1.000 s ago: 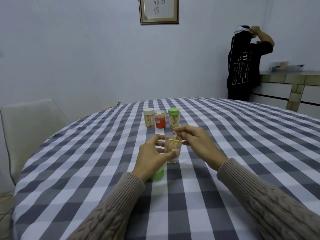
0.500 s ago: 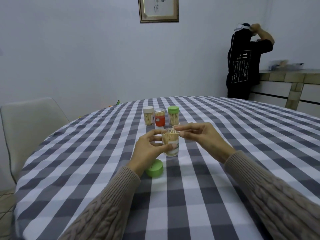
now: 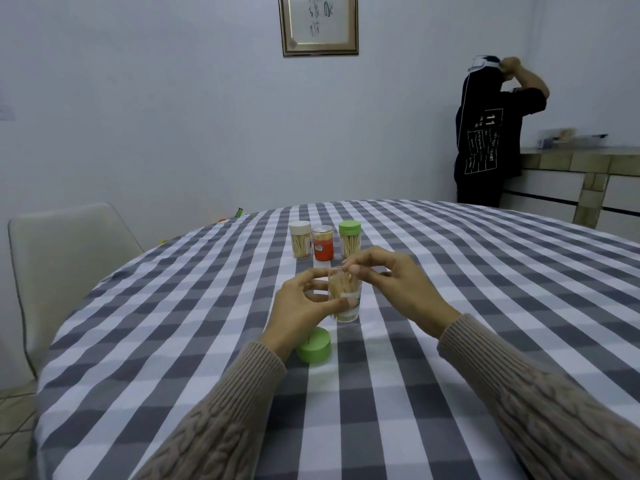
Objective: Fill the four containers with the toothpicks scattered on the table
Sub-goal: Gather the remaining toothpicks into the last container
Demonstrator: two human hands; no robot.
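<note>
Lid (image 3: pixel 313 348) beside held container (image 3: pixel 344 299).

The black shirt (image 3: pixel 485 133) bears a white "11". The framed paper (image 3: pixel 318 24) carries brush writing, too blurred to read.

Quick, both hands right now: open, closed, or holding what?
Left hand: grips the open jar of toothpicks, upright on the table.
Right hand: fingertips pinched over the jar mouth; what it pinches cannot be told.
</note>
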